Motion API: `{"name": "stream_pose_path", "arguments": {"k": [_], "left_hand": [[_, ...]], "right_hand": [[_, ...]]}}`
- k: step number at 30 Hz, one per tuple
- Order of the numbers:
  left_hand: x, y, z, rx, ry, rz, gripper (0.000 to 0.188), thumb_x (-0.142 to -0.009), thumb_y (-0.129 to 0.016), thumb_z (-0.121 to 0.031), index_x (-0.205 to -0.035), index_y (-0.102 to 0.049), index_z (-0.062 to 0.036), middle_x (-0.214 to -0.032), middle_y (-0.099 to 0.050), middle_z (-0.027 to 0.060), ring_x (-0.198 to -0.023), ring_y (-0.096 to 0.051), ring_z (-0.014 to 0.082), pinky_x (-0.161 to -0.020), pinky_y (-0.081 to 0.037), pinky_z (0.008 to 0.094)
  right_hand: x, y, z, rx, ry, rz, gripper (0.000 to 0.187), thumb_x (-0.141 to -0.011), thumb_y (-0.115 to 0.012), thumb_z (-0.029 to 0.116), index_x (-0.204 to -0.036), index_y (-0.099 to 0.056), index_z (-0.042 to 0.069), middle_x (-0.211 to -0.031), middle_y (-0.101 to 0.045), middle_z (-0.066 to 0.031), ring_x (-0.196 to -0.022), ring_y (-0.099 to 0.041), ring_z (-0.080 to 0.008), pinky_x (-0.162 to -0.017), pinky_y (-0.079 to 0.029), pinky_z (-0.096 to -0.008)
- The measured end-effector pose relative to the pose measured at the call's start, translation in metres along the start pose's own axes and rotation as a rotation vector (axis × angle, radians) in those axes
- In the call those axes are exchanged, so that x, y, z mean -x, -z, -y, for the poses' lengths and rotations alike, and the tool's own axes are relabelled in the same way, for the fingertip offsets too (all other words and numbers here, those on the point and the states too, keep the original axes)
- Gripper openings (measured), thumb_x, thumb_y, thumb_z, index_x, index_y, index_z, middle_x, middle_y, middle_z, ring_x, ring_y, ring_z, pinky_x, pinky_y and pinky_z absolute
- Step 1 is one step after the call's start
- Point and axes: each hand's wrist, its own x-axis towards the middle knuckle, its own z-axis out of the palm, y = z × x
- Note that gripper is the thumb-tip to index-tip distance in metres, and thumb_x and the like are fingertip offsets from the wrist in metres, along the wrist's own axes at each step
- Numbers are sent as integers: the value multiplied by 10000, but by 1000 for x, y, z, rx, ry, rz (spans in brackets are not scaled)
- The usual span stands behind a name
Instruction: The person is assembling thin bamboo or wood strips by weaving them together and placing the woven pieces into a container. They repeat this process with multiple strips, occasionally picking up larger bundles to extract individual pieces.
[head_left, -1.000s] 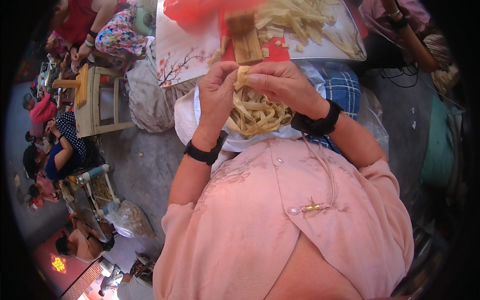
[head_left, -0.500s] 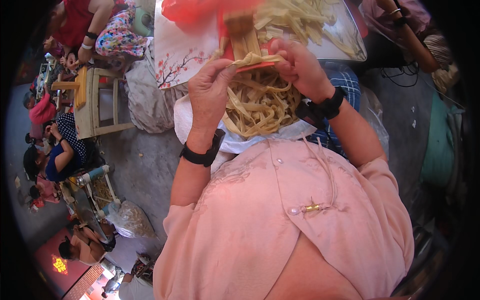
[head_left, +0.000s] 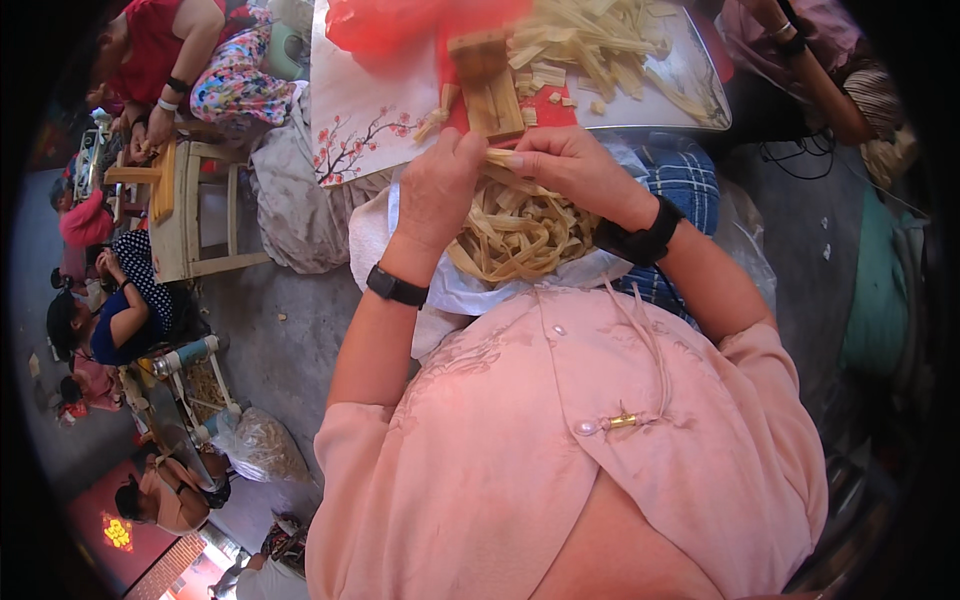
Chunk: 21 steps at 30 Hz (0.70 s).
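Observation:
Between my hands is a pale yellow plant-fibre strip [head_left: 499,157], only a short piece of it showing. My left hand [head_left: 440,188] is closed on its left end, the fingertips turned away from view. My right hand [head_left: 583,178] pinches the other end between thumb and fingers. Directly below, a heap of tan fibre strips [head_left: 520,232] lies coiled on white cloth in my lap. Just beyond my hands, a wooden block tool [head_left: 492,100] with a raised back piece rests on a red sheet [head_left: 548,110], small cut bits beside it.
Loose pale strips [head_left: 590,45] spread over the tabletop [head_left: 350,110], with a red plastic bag [head_left: 385,30] at its far left. A wooden stool [head_left: 205,215] stands left, near a person in red [head_left: 190,50]. Another person's arm [head_left: 825,80] shows at far right.
Both hands have come nearer to me and closer together, the right one moving left. The strip, earlier stretched across the wooden tool's front, is now mostly covered by my fingers.

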Motion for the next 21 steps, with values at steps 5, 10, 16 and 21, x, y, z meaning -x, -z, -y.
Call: {"name": "stream_pose_path", "arguments": {"k": [5, 10, 16, 21], "left_hand": [[-17, -20, 20, 537, 118, -3, 149, -940, -559, -110, -1087, -548, -90, -775, -531, 31, -601, -545, 190, -533, -442, 323], [-25, -10, 17, 1474, 458, 137, 172, -1010, -536, -207, -1107, -559, -67, -754, -475, -84, -565, -382, 1, -502, -321, 172], [-43, -29, 41, 878, 318, 4, 201, -967, -538, -197, -1045, -569, -14, -781, -578, 47, -730, -553, 147, -679, -450, 275], [-39, -22, 25, 361, 427, 73, 269, -959, -546, -248, -1069, -543, -2, -809, -635, 131, -778, -604, 318, -740, -479, 384]], "right_hand": [[-22, 12, 2, 136, 65, -156, 273, -901, -665, 239, -822, -681, -21, -670, -565, 32, -611, -479, -45, -528, -381, -235], [-39, 25, -1, 213, -17, -240, 324, -874, -677, 274, -769, -661, -32, -650, -566, -2, -609, -488, -69, -537, -398, -259], [-64, 29, -22, 243, 119, -284, 332, -887, -630, 281, -759, -640, -25, -678, -601, -48, -630, -539, -122, -585, -434, -297], [-63, 32, -33, 612, 107, -351, 309, -865, -575, 266, -807, -647, -29, -788, -641, -199, -757, -611, -370, -696, -474, -429]]}}
